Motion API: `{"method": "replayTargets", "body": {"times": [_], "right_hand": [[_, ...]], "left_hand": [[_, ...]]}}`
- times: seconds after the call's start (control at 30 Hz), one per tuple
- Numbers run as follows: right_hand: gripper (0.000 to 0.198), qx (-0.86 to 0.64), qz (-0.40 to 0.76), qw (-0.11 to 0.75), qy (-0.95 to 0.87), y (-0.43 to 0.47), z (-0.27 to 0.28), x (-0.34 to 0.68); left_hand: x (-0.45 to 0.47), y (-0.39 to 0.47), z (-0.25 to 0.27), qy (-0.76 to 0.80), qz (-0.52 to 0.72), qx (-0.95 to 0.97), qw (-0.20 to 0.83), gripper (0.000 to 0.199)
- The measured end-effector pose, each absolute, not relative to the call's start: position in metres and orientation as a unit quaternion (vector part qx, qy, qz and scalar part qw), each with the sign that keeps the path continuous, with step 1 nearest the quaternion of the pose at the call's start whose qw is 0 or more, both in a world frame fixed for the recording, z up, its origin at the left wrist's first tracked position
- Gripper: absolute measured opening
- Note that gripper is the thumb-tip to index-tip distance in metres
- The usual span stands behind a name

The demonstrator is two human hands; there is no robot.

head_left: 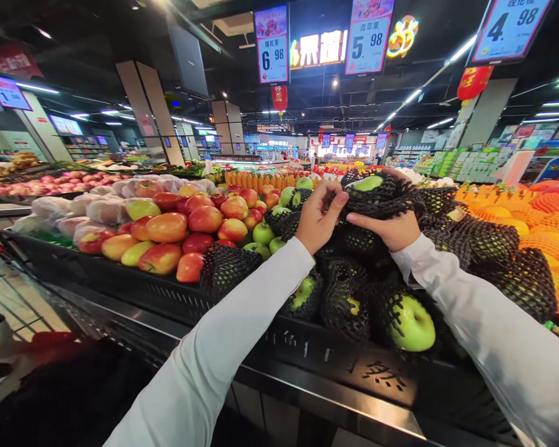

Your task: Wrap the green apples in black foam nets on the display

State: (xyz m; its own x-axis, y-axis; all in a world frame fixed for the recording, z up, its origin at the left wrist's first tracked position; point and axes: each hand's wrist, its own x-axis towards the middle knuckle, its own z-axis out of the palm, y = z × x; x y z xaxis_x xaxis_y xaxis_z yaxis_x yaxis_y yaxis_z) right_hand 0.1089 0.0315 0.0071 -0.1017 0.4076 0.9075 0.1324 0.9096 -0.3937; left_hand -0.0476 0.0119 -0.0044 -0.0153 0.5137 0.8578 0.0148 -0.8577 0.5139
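A green apple (pixel 367 184) in a black foam net (pixel 382 197) is held up above the pile in my right hand (pixel 395 230). The thumb of that hand lies along the underside of the net, and part of its fingers is hidden behind it. At the net's left edge, my left hand (pixel 319 214) has its fingers curled and its thumb pinched in against the net. Below both hands sit more netted green apples, one with bare green skin (pixel 413 323) facing me. Bare green apples (pixel 263 234) lie left of my left hand.
Red and yellow apples (pixel 205 220) are heaped to the left, with wrapped fruit (pixel 107 208) beyond. Orange-netted fruit (pixel 549 230) lies at right. The black display bin (pixel 307 357) has a metal front edge (pixel 335 397). A cart (pixel 13 298) stands at left. Price screens (pixel 368 37) hang overhead.
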Motion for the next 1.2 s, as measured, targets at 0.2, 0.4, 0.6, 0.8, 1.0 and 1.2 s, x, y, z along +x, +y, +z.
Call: {"method": "replayTargets", "body": {"times": [0.2,0.4,0.6,0.8,1.0,1.2], "right_hand": [[0.066,-0.17,0.357,0.605,-0.691,0.03,0.004,0.109],[0.067,-0.147,0.229,0.659,-0.701,0.036,0.001,0.11],[0.066,-0.114,0.132,0.678,-0.714,0.026,0.006,0.108],[0.066,-0.116,0.183,0.634,-0.743,0.013,0.007,0.105],[0.056,-0.149,0.1,0.618,-0.765,0.016,0.009,0.11],[0.049,-0.192,-0.082,0.614,-0.761,0.015,0.013,0.121]], "left_hand": [[-0.048,0.016,0.0,0.168,0.73,0.651,0.124,0.042],[-0.051,0.021,-0.003,0.199,0.729,0.645,0.116,0.045],[-0.047,0.021,-0.012,0.169,0.616,0.71,0.296,0.075],[-0.044,0.016,-0.012,0.192,0.578,0.704,0.364,0.076],[-0.046,0.021,-0.009,0.166,0.684,0.673,0.228,0.071],[-0.053,0.032,-0.011,0.187,0.729,0.653,0.077,0.077]]}}
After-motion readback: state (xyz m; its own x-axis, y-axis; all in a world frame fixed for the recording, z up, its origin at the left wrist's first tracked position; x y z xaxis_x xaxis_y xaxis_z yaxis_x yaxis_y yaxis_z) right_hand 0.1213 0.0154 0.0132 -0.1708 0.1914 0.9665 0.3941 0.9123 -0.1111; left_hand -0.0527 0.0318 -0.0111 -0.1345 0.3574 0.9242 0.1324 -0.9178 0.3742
